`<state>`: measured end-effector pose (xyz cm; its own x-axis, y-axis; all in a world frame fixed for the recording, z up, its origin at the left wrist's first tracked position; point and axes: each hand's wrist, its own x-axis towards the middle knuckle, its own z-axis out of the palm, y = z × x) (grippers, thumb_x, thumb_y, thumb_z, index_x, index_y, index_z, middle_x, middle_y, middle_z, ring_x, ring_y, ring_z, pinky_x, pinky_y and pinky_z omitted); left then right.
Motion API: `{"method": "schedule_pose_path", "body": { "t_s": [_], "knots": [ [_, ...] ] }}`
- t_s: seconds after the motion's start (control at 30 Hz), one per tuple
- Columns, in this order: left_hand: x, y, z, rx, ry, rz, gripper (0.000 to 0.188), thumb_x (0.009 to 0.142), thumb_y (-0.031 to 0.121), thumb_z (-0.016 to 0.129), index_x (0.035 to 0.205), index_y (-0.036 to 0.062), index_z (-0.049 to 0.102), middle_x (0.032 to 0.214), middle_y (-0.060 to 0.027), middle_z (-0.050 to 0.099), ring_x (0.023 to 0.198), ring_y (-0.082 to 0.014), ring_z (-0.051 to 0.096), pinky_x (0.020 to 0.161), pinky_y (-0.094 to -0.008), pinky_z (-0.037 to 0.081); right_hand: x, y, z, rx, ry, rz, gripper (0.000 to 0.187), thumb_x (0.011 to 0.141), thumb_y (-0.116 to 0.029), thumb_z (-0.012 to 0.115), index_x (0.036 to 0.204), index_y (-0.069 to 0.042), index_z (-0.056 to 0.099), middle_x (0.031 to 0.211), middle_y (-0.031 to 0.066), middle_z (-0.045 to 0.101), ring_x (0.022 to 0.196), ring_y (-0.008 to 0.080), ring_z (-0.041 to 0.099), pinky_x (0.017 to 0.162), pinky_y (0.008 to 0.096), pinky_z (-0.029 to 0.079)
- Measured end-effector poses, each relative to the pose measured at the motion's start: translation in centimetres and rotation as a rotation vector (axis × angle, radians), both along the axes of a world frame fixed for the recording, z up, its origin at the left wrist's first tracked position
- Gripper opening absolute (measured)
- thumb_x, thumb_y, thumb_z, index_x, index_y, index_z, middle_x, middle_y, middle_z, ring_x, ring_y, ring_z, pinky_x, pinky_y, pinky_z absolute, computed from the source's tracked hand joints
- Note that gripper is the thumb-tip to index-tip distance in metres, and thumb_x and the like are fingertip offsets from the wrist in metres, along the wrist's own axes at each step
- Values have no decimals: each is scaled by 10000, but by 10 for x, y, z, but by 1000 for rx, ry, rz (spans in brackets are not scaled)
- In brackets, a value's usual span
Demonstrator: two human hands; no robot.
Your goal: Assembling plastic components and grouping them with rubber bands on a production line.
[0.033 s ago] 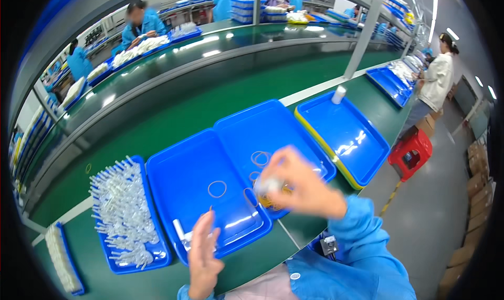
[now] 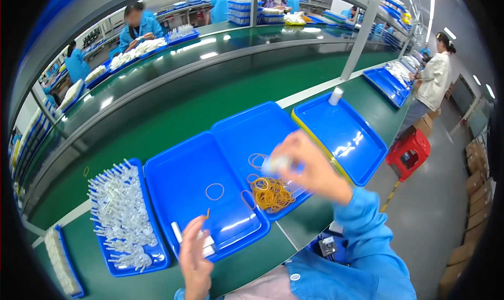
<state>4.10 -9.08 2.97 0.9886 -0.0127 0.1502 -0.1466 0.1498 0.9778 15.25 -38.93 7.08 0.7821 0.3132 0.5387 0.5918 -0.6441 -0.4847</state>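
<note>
My right hand [image 2: 314,166], fingers pinched, holds a small whitish, partly clear object [image 2: 277,165], too blurred to name. It is above a blue tray [image 2: 252,119], whose near end holds a heap of tan rubber bands [image 2: 273,194]. My left hand [image 2: 195,255] is raised, fingers stretched and apart, at the near edge of the left blue tray [image 2: 181,161]. A thin orange-brown piece [image 2: 207,214] shows by its fingertips; whether they touch it, I cannot tell. Behind that hand lie white pieces [image 2: 208,246], partly hidden. A single rubber band [image 2: 214,191] lies in this tray.
A blue tray of clear, stemmed plastic parts [image 2: 121,216] stands at left. On the right, a blue tray [image 2: 341,137] on a yellow one carries a white cylinder [image 2: 336,96]. A red stool [image 2: 409,153] stands on the floor. Other people work beyond the green belt [image 2: 173,111].
My right hand has moved slightly right with the whitish object, uncovering more of the rubber band heap. My left hand has shifted a little left and nearer. The view has shifted slightly.
</note>
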Motion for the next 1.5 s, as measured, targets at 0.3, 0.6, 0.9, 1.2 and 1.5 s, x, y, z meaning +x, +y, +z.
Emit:
{"method": "schedule_pose_path", "body": {
  "t_s": [0.3,0.6,0.9,1.2,1.5],
  "knots": [
    [-36,66,-23,403,20,371,174,910,112,616,1007,-25,662,973,-99,655,897,-192,616,829,-308,485,126,-267,-51,-170,-17,-909,408,684,-166,748,1055,-77,603,994,145,596,940,350,606,829,429,492],
    [-49,91,-22,770,38,531,126,880,89,653,972,13,695,927,-75,657,825,-163,612,742,-293,488,148,-254,-54,-300,-82,-894,388,693,-165,763,1070,-109,693,1016,98,530,945,301,571,825,392,496],
    [-50,122,-47,1287,-173,508,199,857,169,677,970,6,661,907,-125,654,823,-274,613,745,-369,483,150,-258,-47,-249,-130,-901,496,722,-237,770,1183,-133,621,1066,116,534,1002,330,580,852,421,490],
    [-31,134,-36,1260,-126,724,323,712,103,765,1006,49,642,883,-106,563,836,-300,539,748,-390,440,66,15,5,-1,39,86,281,780,-39,681,1059,-67,658,927,61,587,752,157,572,681,265,466],
    [-44,152,-34,1174,-47,912,334,797,-30,655,1121,47,638,823,-76,556,750,-206,572,687,-323,467,19,174,-64,-442,62,649,165,796,-17,580,955,-50,604,904,148,596,872,345,600,741,422,501]
  ]
}}
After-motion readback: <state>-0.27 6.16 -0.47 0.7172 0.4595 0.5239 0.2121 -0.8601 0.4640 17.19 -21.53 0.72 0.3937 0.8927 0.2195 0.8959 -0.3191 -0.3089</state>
